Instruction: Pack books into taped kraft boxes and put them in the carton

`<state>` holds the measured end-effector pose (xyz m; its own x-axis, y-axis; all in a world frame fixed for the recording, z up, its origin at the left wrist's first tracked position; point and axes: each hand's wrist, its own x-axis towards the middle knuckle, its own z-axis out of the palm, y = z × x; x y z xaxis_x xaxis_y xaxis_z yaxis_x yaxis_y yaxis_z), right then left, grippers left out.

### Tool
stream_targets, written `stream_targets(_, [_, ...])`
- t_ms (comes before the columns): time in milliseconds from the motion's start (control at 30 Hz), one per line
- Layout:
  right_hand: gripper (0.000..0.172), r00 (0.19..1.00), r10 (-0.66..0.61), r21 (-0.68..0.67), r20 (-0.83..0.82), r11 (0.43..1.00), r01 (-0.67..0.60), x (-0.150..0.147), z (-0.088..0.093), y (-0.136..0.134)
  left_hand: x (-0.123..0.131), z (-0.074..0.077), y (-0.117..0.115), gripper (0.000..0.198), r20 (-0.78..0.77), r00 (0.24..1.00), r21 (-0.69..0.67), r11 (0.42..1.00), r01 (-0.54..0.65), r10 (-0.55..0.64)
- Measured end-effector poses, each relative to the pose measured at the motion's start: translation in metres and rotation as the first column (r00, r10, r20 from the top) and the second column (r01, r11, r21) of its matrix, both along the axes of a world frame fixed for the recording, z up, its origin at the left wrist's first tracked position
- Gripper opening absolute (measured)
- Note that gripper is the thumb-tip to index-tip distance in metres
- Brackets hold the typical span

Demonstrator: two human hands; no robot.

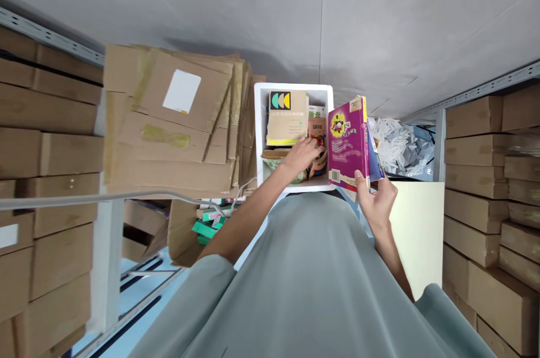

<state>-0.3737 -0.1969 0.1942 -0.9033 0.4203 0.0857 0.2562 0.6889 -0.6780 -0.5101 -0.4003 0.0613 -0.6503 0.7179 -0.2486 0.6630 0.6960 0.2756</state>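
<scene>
Gripping a purple book and a blue book together, the right hand is at the right side of the white box; the left hand, fingers bent, dips inside beside a beige book, its grip unclear.

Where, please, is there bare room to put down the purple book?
The pale board, between the right forearm and the stacked boxes, looks bare, its slope unclear. The flattened cardboard, left of the white box, shows open surface around its label. Crowded: inside the box, with books beneath the left hand.
</scene>
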Motion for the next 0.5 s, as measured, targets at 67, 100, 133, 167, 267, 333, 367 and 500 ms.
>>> stream_targets(67, [0.047, 1.000, -0.015, 0.004, 0.008, 1.000, 0.015, 0.001, 0.002, -0.001, 0.001, 0.002, -0.006, 0.052, 0.011, 0.999, 0.051, 0.998, -0.045, 0.044])
stream_targets(100, [0.048, 1.000, -0.021, 0.002, 0.011, 1.000, 0.021, 0.001, 0.003, -0.001, 0.001, 0.003, -0.009, 0.056, 0.020, 0.997, 0.077, 0.994, -0.071, 0.070])
stream_targets(133, [0.048, 0.999, -0.028, -0.003, 0.014, 1.000, 0.029, 0.002, 0.004, -0.002, 0.001, 0.003, -0.013, 0.059, 0.027, 0.995, 0.099, 0.990, -0.097, 0.094])
stream_targets(167, [0.048, 0.999, -0.039, -0.010, 0.015, 0.999, 0.039, 0.002, 0.004, -0.002, 0.001, 0.004, -0.016, 0.059, 0.033, 0.993, 0.117, 0.986, -0.117, 0.114])
stream_targets(267, [0.048, 0.997, -0.071, -0.030, 0.016, 0.997, 0.071, 0.004, 0.005, -0.004, 0.001, 0.007, -0.023, 0.055, 0.039, 0.989, 0.160, 0.976, -0.147, 0.143])
stream_targets(333, [0.048, 0.997, -0.081, -0.024, 0.016, 0.996, 0.081, 0.004, 0.004, -0.006, 0.000, 0.011, -0.027, 0.054, 0.043, 0.986, 0.199, 0.966, -0.167, 0.162])
stream_targets(367, [0.047, 0.997, -0.081, -0.016, 0.014, 0.997, 0.081, 0.004, 0.004, -0.007, -0.002, 0.013, -0.030, 0.054, 0.049, 0.983, 0.223, 0.957, -0.183, 0.176])
stream_targets(500, [0.043, 0.998, -0.063, 0.013, 0.015, 0.998, 0.063, 0.004, 0.004, -0.010, -0.014, 0.032, -0.049, 0.053, 0.062, 0.954, 0.326, 0.897, -0.298, 0.294])
